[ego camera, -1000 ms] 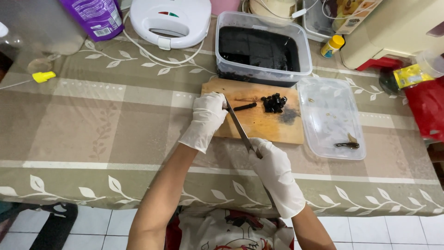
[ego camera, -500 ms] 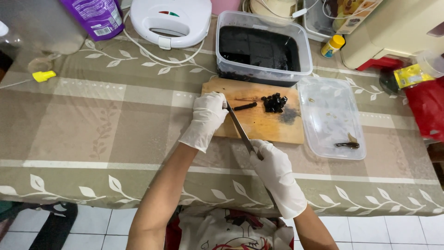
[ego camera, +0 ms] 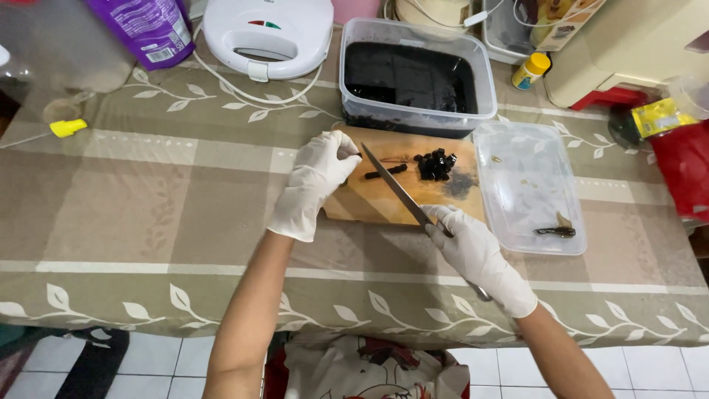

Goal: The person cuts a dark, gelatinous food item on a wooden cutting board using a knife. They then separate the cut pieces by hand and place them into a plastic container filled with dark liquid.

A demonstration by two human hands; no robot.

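Two gloved hands at work over a counter draped in a beige leaf-print cloth. Beyond the board, at twelve o'clock, a clear tub filled with black jelly; at ten o'clock, a white sandwich press; at three o'clock, a clear lid lying flat just beside the board. Centred between these, a wooden cutting board. On it, toward one o'clock, a small heap of black cubes; left of the heap, a thin black strip.

Left hand resting on the board's nine o'clock edge, fingers curled together, tips close to the strip's end; whether touching it, cannot tell. Right hand at the board's five o'clock corner, fingers clamped around the handle of a knife. Blade slanting toward eleven o'clock, passing just beside the strip, tip near the left fingertips.
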